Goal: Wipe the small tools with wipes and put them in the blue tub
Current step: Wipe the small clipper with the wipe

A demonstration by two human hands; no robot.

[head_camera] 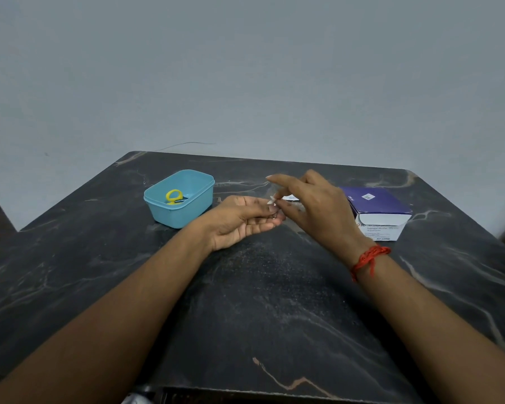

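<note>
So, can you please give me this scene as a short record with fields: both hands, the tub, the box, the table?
left hand: palm up, fingers curled on a small tool, too small to identify
right hand: pinches a white wipe at the left fingertips
blue tub: open, left of the hands, yellow-handled scissors inside
box: purple and white, right of the hands
table: dark marble
stage: wiping; this tool not yet in the tub

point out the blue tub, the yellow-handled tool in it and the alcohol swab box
blue tub (184, 215): head view, near wall
yellow-handled tool (168, 196): head view, yellow loop
alcohol swab box (376, 203): head view, purple top
</note>
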